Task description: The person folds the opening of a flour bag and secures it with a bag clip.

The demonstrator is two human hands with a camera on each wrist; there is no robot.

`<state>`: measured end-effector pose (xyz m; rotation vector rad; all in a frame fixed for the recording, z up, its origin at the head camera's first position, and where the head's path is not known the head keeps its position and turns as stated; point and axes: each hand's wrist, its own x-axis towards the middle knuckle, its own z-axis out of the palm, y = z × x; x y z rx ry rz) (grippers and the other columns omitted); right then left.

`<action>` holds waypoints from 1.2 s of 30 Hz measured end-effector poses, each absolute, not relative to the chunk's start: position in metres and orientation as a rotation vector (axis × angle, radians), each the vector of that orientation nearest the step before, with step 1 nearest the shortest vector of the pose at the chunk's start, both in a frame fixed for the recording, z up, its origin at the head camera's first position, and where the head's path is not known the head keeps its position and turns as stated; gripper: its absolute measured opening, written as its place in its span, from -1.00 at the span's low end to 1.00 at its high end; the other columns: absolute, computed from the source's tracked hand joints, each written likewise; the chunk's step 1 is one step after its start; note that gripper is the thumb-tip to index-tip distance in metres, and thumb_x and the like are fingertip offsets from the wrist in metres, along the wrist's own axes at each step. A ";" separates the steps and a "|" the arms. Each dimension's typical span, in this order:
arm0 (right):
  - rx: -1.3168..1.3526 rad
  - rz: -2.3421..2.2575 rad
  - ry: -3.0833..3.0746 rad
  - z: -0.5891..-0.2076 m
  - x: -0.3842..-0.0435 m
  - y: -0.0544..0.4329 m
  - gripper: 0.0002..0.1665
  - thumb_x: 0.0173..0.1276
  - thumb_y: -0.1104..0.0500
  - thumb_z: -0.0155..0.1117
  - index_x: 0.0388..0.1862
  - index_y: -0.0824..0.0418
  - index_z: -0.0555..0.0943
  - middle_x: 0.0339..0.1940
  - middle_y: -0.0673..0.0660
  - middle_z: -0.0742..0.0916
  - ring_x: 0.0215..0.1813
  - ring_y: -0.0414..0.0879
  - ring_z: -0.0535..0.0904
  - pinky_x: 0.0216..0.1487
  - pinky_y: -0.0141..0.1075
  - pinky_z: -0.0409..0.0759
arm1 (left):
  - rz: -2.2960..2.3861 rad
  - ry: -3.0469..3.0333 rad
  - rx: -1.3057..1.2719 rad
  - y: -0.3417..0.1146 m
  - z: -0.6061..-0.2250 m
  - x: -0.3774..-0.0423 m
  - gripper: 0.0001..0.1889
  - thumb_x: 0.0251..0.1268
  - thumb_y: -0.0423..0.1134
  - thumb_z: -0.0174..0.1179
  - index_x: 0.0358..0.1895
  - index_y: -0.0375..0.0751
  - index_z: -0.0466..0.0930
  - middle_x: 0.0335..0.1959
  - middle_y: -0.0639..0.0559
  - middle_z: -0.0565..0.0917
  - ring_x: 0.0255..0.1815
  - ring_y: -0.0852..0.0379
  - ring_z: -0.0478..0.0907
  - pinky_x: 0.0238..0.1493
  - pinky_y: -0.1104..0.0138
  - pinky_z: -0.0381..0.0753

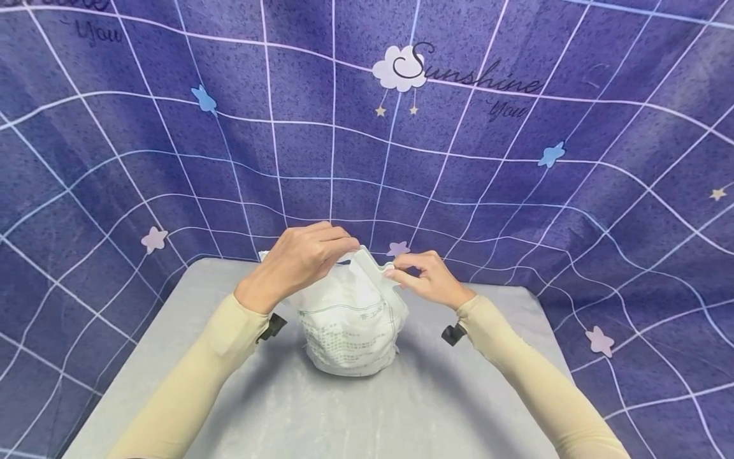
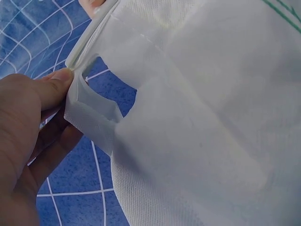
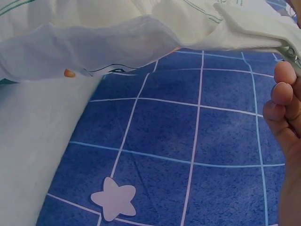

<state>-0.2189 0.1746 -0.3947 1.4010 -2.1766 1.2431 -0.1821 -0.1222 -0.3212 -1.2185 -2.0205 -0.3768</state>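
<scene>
A white non-woven bag (image 1: 350,331) with green printed lines and text stands bulging on the table. Pinched at its top rim beside a cut-out handle hole, the bag (image 2: 197,127) hangs from my left hand (image 1: 306,258), whose thumb and fingertips meet on the folded edge in the left wrist view. On the right, my right hand (image 1: 430,278) pinches the other part of the top edge between thumb and index finger. In the right wrist view the bag's side (image 3: 117,42) spans the top, and the right hand's (image 3: 289,101) other fingers are curled. The bag's contents are hidden.
The bag rests on a pale grey table (image 1: 367,421). Behind and along both sides hangs a purple-blue curtain (image 1: 367,159) with grid lines, stars and a cloud print. Small black wrist devices (image 1: 453,334) sit at both sleeves.
</scene>
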 end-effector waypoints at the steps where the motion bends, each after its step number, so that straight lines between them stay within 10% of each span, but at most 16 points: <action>1: 1.403 1.245 -2.184 -0.394 -0.219 0.175 -0.78 0.33 0.46 0.47 -0.28 0.14 0.77 -0.43 -0.03 0.81 -0.50 -0.22 0.73 -0.31 -0.37 0.72 | -0.370 -2.018 -1.218 -0.122 -0.321 -0.182 -0.77 0.39 -0.46 0.38 -0.06 -0.04 0.84 -0.20 0.20 0.81 -0.28 0.16 0.69 -0.35 0.33 0.73; 36: 1.440 1.148 -2.294 -0.386 -0.221 0.172 -0.71 0.40 0.41 0.43 -0.44 0.10 0.60 -0.55 -0.02 0.67 -0.49 -0.33 0.66 -0.49 -0.46 0.55 | -0.303 -2.007 -1.204 -0.123 -0.325 -0.184 -0.76 0.56 -0.43 0.20 -0.06 -0.04 0.83 -0.18 0.21 0.79 -0.37 0.19 0.59 -0.42 0.39 0.65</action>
